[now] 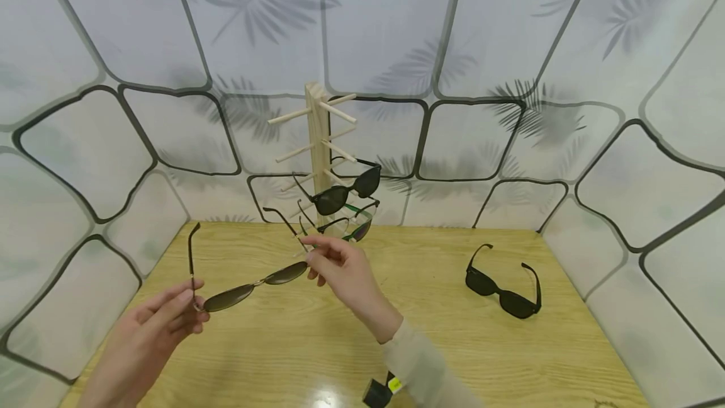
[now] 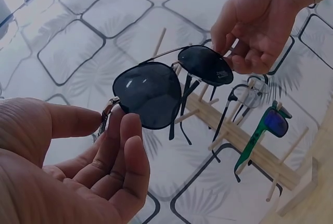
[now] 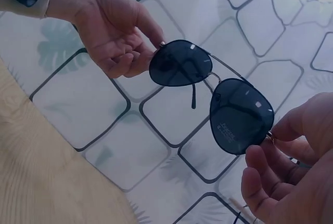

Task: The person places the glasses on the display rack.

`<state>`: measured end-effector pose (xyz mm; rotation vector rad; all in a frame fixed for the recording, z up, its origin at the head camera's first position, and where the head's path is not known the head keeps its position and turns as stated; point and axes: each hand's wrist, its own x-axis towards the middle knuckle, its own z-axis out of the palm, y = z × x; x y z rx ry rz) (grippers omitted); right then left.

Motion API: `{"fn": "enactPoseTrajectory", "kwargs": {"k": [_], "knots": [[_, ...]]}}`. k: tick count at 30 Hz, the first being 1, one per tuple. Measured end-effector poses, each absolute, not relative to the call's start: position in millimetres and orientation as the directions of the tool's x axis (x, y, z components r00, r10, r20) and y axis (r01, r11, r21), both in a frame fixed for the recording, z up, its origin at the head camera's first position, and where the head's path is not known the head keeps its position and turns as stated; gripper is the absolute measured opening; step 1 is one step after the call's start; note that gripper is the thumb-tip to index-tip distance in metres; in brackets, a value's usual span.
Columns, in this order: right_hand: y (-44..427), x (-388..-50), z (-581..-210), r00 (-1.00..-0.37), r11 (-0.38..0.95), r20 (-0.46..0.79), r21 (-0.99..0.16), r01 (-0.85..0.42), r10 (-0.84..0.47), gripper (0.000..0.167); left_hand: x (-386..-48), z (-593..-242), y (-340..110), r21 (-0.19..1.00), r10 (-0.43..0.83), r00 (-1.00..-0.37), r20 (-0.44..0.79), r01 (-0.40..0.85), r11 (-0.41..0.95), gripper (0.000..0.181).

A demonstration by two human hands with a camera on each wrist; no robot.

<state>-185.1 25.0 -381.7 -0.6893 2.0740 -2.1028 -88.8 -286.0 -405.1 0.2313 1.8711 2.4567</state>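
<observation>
Aviator sunglasses (image 1: 229,298) with dark lenses and thin metal frames are held up over the table, their temples unfolded. My left hand (image 1: 150,332) pinches them at one hinge between thumb and fingers. At the opposite hinge, my right hand (image 1: 348,276) grips the frame; the right wrist view shows its thumb and fingers around the corner beside the lens (image 3: 242,117). Just behind them stands a wooden display rack (image 1: 319,137) with pegs. Black sunglasses (image 1: 334,199) hang on it, above green-framed glasses (image 2: 252,146) and a clear-lensed pair (image 2: 247,96).
Another pair of black sunglasses (image 1: 498,291) rests unfolded on the right of the wood-grain table (image 1: 430,326). Patterned cloth walls (image 1: 385,24) close off the back and sides. A small black device (image 1: 376,394) with a yellow-green tag shows beside the right sleeve (image 1: 425,364).
</observation>
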Motion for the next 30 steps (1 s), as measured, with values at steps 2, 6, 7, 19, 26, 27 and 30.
{"fn": "enactPoseTrajectory", "kwargs": {"k": [2,6,7,19,26,27,30], "knots": [[28.0,-185.0,-376.3,-0.892,-0.06,0.251,-0.967,-0.246,-0.376,0.032,-89.8,-401.6,-282.9,0.953,0.125,-0.985,0.116,0.075,-0.293,0.041],[33.6,-184.5,-365.1,-0.898,-0.047,0.259,-0.965,-0.26,-0.354,0.031,-92.7,-394.8,-276.5,0.932,0.13,-0.974,0.184,0.131,-0.339,0.043],[35.2,-184.5,-362.4,-0.899,-0.041,0.264,-0.963,-0.267,-0.351,0.031,-93.5,-392.7,-274.9,0.928,0.133,-0.972,0.196,0.139,-0.346,0.043],[59.3,-185.8,-329.9,-0.891,-0.022,0.334,-0.939,-0.344,-0.308,0.026,-109.8,-366.1,-253.6,0.919,0.172,-0.947,0.27,0.2,-0.339,0.04],[71.5,-188.0,-315.5,-0.887,-0.038,0.386,-0.92,-0.389,-0.255,0.028,-118.7,-349.1,-239.8,0.932,0.207,-0.942,0.266,0.196,-0.306,0.036],[73.5,-188.8,-314.6,-0.888,-0.039,0.386,-0.92,-0.389,-0.249,0.028,-120.0,-346.4,-237.8,0.934,0.211,-0.941,0.263,0.194,-0.299,0.035],[78.7,-190.3,-310.7,-0.891,-0.049,0.392,-0.919,-0.391,-0.228,0.028,-123.8,-338.2,-231.8,0.939,0.221,-0.939,0.262,0.195,-0.284,0.033]]}}
